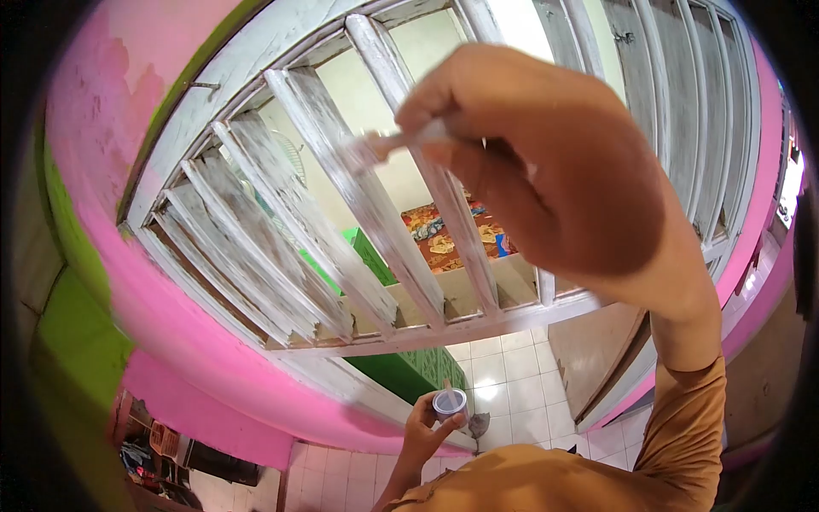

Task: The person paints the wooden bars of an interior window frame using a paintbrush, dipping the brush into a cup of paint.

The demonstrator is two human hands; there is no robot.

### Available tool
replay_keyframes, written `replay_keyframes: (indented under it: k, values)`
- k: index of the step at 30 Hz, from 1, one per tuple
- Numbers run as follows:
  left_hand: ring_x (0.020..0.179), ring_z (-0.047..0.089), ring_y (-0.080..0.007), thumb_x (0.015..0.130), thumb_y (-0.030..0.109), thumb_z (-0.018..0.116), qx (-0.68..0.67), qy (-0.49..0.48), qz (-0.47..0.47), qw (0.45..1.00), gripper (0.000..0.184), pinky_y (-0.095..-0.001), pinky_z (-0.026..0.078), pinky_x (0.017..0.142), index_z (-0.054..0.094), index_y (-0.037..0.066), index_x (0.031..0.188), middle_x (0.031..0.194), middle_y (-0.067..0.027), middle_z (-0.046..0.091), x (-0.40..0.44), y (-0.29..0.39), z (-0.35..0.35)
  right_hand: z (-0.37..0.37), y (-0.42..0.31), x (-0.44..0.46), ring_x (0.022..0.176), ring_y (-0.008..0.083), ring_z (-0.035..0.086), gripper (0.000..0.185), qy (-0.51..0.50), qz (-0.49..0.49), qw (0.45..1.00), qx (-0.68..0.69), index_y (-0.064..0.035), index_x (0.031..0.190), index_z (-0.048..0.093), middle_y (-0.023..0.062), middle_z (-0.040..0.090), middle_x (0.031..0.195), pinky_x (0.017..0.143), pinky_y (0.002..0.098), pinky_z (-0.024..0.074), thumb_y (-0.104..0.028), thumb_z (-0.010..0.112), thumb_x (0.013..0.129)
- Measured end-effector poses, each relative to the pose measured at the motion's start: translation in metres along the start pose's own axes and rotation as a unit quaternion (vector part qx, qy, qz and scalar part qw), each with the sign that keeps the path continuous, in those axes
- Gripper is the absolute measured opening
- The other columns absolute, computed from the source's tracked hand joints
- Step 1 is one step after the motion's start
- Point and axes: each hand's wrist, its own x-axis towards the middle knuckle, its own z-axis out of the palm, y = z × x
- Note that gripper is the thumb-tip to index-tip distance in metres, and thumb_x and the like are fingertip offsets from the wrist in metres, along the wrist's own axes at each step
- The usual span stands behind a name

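Note:
My right hand (520, 145) is raised in front of the slatted wooden frame, its fingers closed round the handle of a paintbrush (368, 154). The brush is blurred, and its bristles are at one of the slats (328, 162), which carries streaky white paint over a greyish surface. Lower down, my left hand (426, 424) grips a small open paint can (450, 404). Pale purple-grey paint shows inside it, and what looks like a stick leans at its rim.
Pink wall (205, 341) borders the frame on the left. Through the slats appear a patterned red mat (444, 243) and a green crate-like object (371, 256). Below are white floor tiles (512, 375) and a green box (414, 375). A nail (205, 85) sticks out at upper left.

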Motion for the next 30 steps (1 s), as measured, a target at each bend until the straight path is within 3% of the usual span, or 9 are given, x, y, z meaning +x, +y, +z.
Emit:
replay_keyframes:
  k: [10,17,20,23,25,30]
  values:
    - [0.114,0.062,-0.02,0.085,0.015,0.083,0.011,-0.011,-0.009,1.0,0.06,-0.0353,0.052,0.099,0.048,-0.003,0.129,0.122,-0.014,0.062,-0.001,0.008,-0.006,-0.002,-0.008,-0.008,0.087,0.029,0.06,0.022,-0.079,0.032,0.992,-0.089,0.0,0.108,0.062,0.0149,0.062,0.104,0.076,0.0354,0.0489,0.0,0.063,0.086]
    - [0.113,0.062,-0.0197,0.084,0.014,0.083,0.002,-0.013,-0.017,1.0,0.06,-0.0349,0.053,0.097,0.048,-0.003,0.13,0.121,-0.014,0.063,0.002,0.003,-0.005,-0.003,0.01,0.017,0.103,0.0309,0.059,0.033,-0.057,0.008,0.978,-0.199,-0.0016,0.116,0.06,0.0157,0.059,0.117,0.088,0.037,0.0494,-0.002,0.064,0.084]
    - [0.115,0.062,-0.0217,0.086,0.009,0.08,0.003,-0.022,-0.019,1.0,0.053,-0.0394,0.051,0.101,0.05,-0.003,0.129,0.123,-0.0137,0.062,0.001,0.004,-0.005,-0.002,0.008,0.012,0.11,0.0318,0.058,0.038,-0.107,0.036,0.965,-0.236,-0.0023,0.12,0.06,0.016,0.058,0.122,0.092,0.0377,0.0496,-0.003,0.064,0.083]
    - [0.115,0.062,-0.0216,0.087,0.01,0.08,0.004,-0.029,-0.007,1.0,0.053,-0.0393,0.051,0.101,0.05,-0.003,0.129,0.123,-0.0136,0.062,0.004,0.001,-0.007,0.012,0.012,0.008,0.094,0.0359,0.058,0.025,-0.061,-0.015,0.984,-0.169,0.0014,0.101,0.057,0.0169,0.056,0.101,0.084,0.0407,0.0498,-0.001,0.063,0.077]
    - [0.112,0.063,-0.0198,0.086,0.01,0.081,-0.004,-0.036,0.002,0.999,0.058,-0.0339,0.054,0.095,0.047,-0.004,0.13,0.121,-0.0142,0.063,0.005,0.003,-0.009,0.015,0.013,0.012,0.089,0.0373,0.058,0.021,-0.042,-0.029,0.987,-0.15,0.0026,0.094,0.056,0.0172,0.056,0.094,0.082,0.0417,0.0499,0.0,0.062,0.075]
    - [0.112,0.063,-0.0201,0.086,0.011,0.081,-0.009,-0.042,0.006,0.999,0.057,-0.0345,0.055,0.095,0.047,-0.004,0.13,0.122,-0.014,0.062,0.007,0.006,-0.01,0.016,0.022,0.021,0.083,0.0377,0.062,0.018,0.001,-0.093,0.973,-0.211,0.0059,0.092,0.057,0.0196,0.058,0.086,0.077,0.0405,0.0521,0.003,0.06,0.074]
